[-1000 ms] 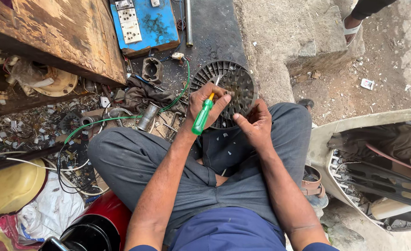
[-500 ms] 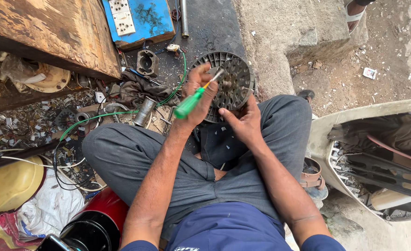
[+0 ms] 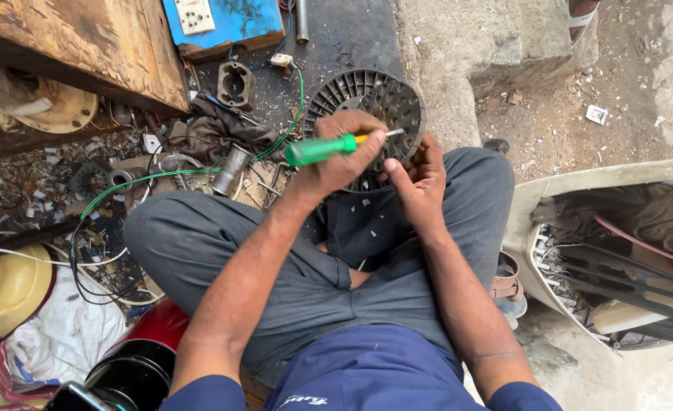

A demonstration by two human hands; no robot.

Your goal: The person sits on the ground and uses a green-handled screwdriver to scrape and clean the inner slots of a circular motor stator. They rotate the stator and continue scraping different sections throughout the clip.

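On the lap, centre | left hand (image 3: 344, 160) clamped on green-handled screwdriver (image 3: 329, 147) | right hand (image 3: 420, 179) grips round dark slotted metal disc (image 3: 370, 103) | tip at disc, prying unfinished, disc not apart

- A rough roadside repair workshop, set on bare ground.
- Dirt, grit and a broken grey concrete kerb (image 3: 458, 53) serve as floor.
- Loose green and white wires (image 3: 123, 186), small metal scraps and a short metal tube (image 3: 230, 170) litter the ground.
- A worn wooden plank bench (image 3: 85, 46) and a blue switch board with a white socket (image 3: 222, 23) lie nearby.
- A dented yellow metal shell (image 3: 5, 289) and a cracked cream plastic casing (image 3: 580, 186) lie about.
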